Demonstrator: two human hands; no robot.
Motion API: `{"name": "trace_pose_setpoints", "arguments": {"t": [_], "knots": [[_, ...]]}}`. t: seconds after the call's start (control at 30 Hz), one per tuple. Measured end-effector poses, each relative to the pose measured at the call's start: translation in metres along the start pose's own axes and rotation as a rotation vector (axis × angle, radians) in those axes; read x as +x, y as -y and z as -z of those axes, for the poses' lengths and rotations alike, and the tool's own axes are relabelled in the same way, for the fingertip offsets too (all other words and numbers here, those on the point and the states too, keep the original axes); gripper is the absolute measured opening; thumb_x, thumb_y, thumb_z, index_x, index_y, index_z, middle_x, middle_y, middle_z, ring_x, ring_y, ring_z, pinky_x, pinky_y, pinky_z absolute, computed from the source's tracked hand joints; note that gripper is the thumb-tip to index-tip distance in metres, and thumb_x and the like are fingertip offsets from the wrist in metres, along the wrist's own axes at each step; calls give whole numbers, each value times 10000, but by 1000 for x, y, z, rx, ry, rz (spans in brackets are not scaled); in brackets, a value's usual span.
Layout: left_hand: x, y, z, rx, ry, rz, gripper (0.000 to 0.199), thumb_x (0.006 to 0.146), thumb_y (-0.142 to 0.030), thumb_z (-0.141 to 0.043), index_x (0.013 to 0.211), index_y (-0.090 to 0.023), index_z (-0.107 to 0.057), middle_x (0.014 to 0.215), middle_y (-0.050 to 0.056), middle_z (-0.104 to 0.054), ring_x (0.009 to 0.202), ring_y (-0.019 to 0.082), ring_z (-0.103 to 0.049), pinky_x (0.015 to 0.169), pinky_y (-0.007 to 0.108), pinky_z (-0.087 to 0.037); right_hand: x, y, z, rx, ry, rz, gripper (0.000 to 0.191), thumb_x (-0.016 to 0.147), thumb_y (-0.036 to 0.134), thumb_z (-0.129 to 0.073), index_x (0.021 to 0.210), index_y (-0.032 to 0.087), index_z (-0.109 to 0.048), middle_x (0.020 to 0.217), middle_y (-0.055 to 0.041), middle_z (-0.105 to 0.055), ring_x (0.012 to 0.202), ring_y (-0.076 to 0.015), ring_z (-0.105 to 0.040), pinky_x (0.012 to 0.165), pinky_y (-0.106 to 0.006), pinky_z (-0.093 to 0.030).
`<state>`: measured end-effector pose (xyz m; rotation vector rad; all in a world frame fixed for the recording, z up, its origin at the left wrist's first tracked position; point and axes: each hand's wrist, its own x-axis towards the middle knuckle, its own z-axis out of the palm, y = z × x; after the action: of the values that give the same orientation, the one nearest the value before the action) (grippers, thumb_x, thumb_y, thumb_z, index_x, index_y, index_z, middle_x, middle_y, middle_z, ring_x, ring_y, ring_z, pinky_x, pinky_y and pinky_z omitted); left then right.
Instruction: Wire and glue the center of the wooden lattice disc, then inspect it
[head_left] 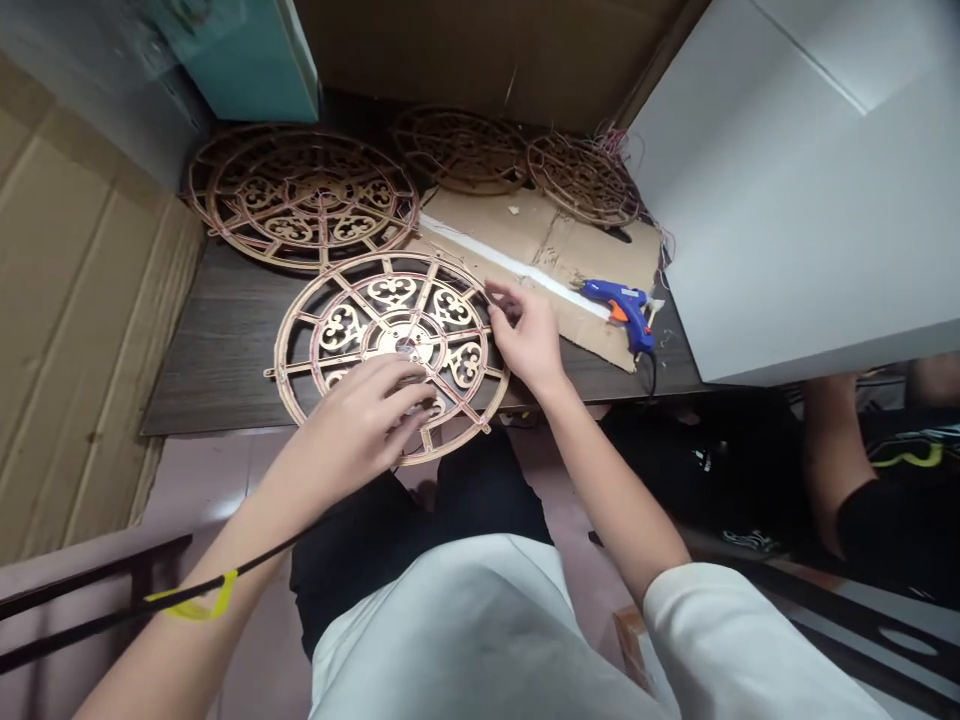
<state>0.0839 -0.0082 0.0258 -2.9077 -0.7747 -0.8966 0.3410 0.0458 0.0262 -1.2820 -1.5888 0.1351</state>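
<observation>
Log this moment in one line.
Left hand: over openwork wheel, grip unclear | Right hand: at wheel's right rim | Glue gun: at cardboard's edge | More wheels: behind

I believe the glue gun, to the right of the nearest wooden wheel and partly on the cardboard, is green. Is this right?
Wrong colour: the head view shows a blue glue gun, partly on the cardboard, right of the nearest wooden wheel.

The left hand (367,408) hides part of the front openwork wheel (395,340).

left hand (375,408) over openwork disc (386,341) | right hand (529,335) at disc's edge
</observation>
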Motion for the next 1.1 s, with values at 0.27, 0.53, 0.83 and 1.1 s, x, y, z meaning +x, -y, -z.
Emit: {"name": "trace_pose_setpoints", "arguments": {"t": [0.27,0.53,0.83,1.1], "knots": [[16,-3,-7,95,48,-4,270,939,-163,-531,1180,-173,-652,1193,143,-630,1101,304,-580,970,483,-485,-18,34,17,-40,45,304,143,949,152,-566,945,190,-704,1000,-56,-699,1019,-209,-632,946,-363,-503],[27,1,-3,67,84,2,266,922,-223,-541,1144,-148,-668,1111,138,-618,1043,306,-577,928,481,-473,-91,41,13,-122,241,338,214,970,152,-519,1049,167,-718,984,-93,-673,947,-222,-611,903,-374,-518],[28,6,-4,69,92,-23,290,917,-237,-546,1169,-165,-671,1116,138,-616,1044,302,-576,941,492,-468,-97,39,10,-194,217,331,225,1006,195,-508,1104,164,-708,997,-105,-658,945,-234,-576,879,-399,-507],[29,4,-5,77,125,-13,280,923,-265,-533,1160,-191,-662,1130,129,-619,1047,303,-573,926,480,-469,-109,75,6,-394,208,114,239,999,234,-536,1167,135,-674,1111,-156,-643,1048,-309,-530,870,-468,-432]]}}
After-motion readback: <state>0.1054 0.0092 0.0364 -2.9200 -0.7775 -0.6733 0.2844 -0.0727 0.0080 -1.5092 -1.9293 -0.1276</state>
